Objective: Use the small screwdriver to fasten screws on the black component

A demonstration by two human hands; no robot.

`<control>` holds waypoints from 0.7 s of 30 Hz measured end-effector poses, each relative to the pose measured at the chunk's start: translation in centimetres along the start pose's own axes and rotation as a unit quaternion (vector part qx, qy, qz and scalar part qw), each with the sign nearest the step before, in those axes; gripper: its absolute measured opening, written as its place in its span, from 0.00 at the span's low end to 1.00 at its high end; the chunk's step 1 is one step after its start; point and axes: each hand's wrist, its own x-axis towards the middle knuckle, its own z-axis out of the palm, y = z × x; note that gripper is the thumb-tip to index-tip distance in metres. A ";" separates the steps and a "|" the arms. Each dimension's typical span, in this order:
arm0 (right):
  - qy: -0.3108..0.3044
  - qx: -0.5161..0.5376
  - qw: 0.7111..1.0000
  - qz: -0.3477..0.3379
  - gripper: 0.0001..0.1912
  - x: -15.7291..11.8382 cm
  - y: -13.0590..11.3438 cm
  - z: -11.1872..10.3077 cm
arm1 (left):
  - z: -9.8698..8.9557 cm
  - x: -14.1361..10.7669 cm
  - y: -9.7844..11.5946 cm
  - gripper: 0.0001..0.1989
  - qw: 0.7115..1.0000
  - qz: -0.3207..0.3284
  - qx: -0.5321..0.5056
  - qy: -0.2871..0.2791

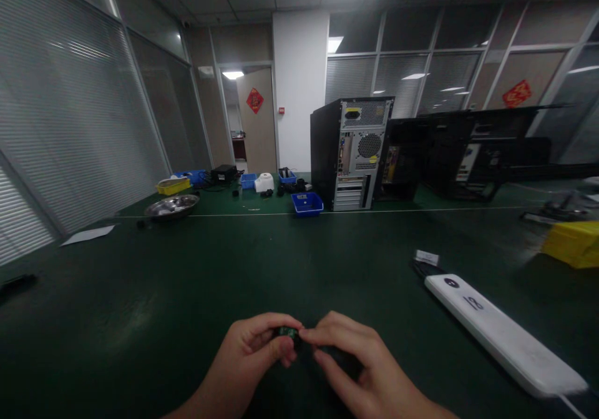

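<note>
A small green circuit board (289, 332) is pinched between the thumb and fingers of my left hand (255, 347), low in the middle of the head view. Most of it is covered by those fingers, so its full shape does not show. My right hand (358, 356) is just to the right, its index fingertip at the board's right edge. The thumb of that hand is apart from its index finger, and I see nothing between them. Both hands are over the dark green tabletop (224, 269).
To the right lies a long white power strip (505, 331) marked 18. A yellow bin (573, 244) sits beyond it. Farther back are a blue tray (307, 204), a computer tower (350, 153) and a metal bowl (172, 207). Paper (88, 235) lies at left.
</note>
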 end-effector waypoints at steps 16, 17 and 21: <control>-0.016 -0.004 1.000 0.017 0.16 0.1 -0.2 -0.4 | 0.1 0.4 -1.1 0.19 0.990 -0.010 -0.138 -0.032; -0.016 -0.001 1.000 0.013 0.16 0.1 -0.1 -0.3 | 0.2 0.4 -1.2 0.18 0.987 -0.017 -0.156 -0.029; -0.015 0.008 1.000 0.000 0.18 0.1 0.2 -0.1 | 0.1 0.3 -1.4 0.15 0.987 -0.023 -0.156 -0.015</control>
